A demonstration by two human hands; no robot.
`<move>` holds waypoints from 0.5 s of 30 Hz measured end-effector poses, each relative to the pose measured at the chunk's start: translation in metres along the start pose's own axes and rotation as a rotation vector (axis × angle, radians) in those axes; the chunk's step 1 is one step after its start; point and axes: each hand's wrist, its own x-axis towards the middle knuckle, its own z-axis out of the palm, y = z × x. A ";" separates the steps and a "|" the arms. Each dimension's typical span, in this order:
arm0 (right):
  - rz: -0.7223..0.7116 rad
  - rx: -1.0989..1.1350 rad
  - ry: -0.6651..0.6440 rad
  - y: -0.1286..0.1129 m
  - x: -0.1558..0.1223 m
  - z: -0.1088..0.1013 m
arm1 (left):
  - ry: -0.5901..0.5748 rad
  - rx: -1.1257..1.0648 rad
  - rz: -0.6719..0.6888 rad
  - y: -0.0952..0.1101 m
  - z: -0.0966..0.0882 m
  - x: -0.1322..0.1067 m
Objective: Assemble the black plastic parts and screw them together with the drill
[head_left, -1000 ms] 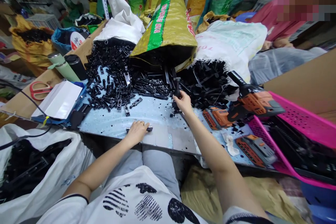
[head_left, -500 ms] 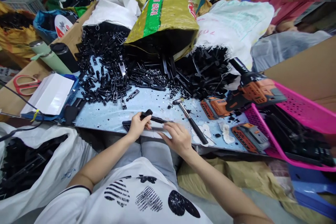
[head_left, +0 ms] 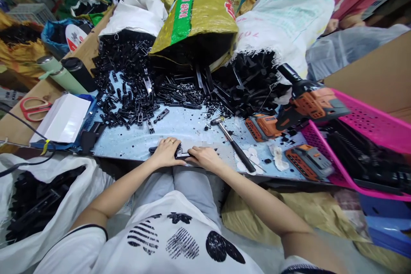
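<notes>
Both hands press down together on a black plastic part [head_left: 181,153] at the near edge of the desk [head_left: 186,130]. The left hand [head_left: 166,152] covers its left end and the right hand [head_left: 205,159] grips its right end. It looks like a fitting step, and what comes next calls for keeping the pieces aligned. A hammer [head_left: 233,144] lies just right. The red lettering on the yellow-green sack [head_left: 195,13] and the faint print on the white sack [head_left: 285,21] are unreadable.
</notes>
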 end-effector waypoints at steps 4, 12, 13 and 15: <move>0.008 -0.044 0.046 -0.009 -0.003 -0.014 | 0.067 -0.013 -0.014 0.000 0.008 -0.007; -0.017 -0.092 0.113 -0.013 -0.005 -0.034 | 0.138 -0.095 0.052 -0.008 0.008 -0.014; -0.019 -0.085 0.116 -0.008 -0.008 -0.031 | 0.091 -0.102 0.066 -0.005 0.006 -0.009; 0.004 -0.056 0.115 0.007 -0.018 -0.020 | -0.004 -0.110 0.115 0.005 0.004 0.009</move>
